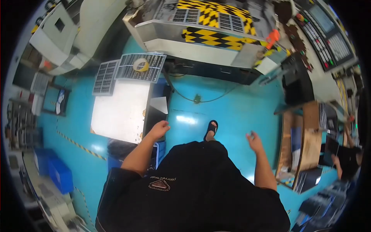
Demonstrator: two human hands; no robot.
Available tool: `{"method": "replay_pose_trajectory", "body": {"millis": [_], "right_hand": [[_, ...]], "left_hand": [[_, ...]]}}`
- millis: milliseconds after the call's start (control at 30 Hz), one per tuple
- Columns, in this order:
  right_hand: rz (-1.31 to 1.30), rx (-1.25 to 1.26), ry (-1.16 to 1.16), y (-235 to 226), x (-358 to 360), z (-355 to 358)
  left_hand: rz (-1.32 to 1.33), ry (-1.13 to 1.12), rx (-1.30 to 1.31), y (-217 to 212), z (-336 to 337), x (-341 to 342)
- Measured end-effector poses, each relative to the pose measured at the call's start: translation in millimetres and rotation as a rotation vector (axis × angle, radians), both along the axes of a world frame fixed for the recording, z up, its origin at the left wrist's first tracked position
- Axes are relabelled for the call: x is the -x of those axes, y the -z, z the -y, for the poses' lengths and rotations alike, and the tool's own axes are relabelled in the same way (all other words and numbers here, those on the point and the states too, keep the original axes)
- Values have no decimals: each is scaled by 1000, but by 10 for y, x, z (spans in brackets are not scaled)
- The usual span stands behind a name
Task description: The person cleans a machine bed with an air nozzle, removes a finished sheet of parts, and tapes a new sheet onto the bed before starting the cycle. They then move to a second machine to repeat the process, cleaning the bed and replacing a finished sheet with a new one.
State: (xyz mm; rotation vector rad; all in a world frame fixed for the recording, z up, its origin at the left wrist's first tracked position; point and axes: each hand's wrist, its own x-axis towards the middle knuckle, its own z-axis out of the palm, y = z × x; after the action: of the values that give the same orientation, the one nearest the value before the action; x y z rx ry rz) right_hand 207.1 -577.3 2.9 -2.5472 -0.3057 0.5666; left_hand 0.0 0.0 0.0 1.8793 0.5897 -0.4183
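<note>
Tabletop (119, 112), white, brown-chipped, left fingers (164, 125) loosely curled, right fingers (253, 135) parted

From the wearer's head, the fisheye camera looks steeply down over the black T-shirt (201, 185), which fills the near foreground, past the left hand (159, 130) and right hand (255, 142), and forward across the blue floor (239, 106) to the tape-striped machine (201, 52) at the top. Its wide sweep takes in the white-topped desk (119, 110) to the left and the control panel (326, 36) upper right; near the dark round rim, shapes seem bent and somewhat blurred
</note>
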Motion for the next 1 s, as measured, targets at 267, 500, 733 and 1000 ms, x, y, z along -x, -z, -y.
{"method": "replay_pose_trajectory", "body": {"millis": [267,500,733,1000], "right_hand": [[786,287,101,-1422,-4056,-957],[360,-304,-163,-2298,-4427,-2357],[226,264,-1018,-3874,-2997,-3958],[-300,261,-987,-3646,-2830,-5155]], "left_hand": [[173,-403,-587,-507,-388,-484],[88,-634,-650,-854,-878,-1296],[-162,-467,-710,-705,-2189,-1745],[-67,-390,-645,-695,-2939,-1692]]}}
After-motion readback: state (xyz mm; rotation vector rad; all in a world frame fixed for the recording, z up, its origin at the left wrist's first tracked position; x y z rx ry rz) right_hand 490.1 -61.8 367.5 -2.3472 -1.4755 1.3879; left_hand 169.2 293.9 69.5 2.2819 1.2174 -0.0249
